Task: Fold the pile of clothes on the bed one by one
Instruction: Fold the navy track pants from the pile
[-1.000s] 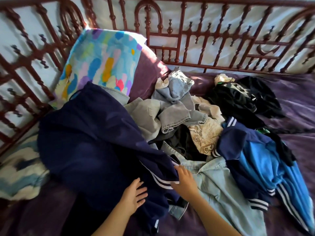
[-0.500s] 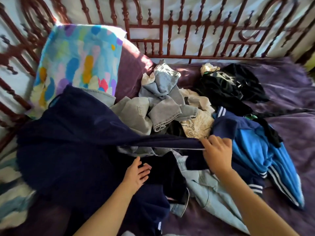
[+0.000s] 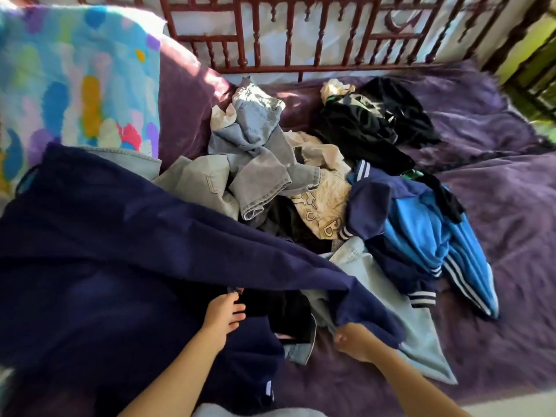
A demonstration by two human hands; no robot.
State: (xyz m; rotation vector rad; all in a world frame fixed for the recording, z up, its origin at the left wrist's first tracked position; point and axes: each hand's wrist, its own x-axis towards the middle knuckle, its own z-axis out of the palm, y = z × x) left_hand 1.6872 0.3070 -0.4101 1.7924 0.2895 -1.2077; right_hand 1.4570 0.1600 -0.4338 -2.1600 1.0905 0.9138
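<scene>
A large navy garment (image 3: 114,251) covers the left half of the bed. My left hand (image 3: 221,316) lies on it with straight fingers, fingertips at a dark opening. My right hand (image 3: 356,343) grips the navy garment's lifted edge near the front of the bed. Behind lies the pile: grey-blue jeans (image 3: 258,158), a cream printed top (image 3: 322,203), a light denim shirt (image 3: 400,326), a blue striped jacket (image 3: 421,236) and black clothes (image 3: 373,121).
A colourful pillow (image 3: 81,79) leans at the back left against a purple cushion (image 3: 183,106). A dark red railing (image 3: 301,34) runs along the back. The purple bedspread (image 3: 496,206) stretches to the right.
My right hand has pulled the navy garment's edge down from the pile's middle toward me. My left hand stays on the garment. The camera has shifted closer and right.
</scene>
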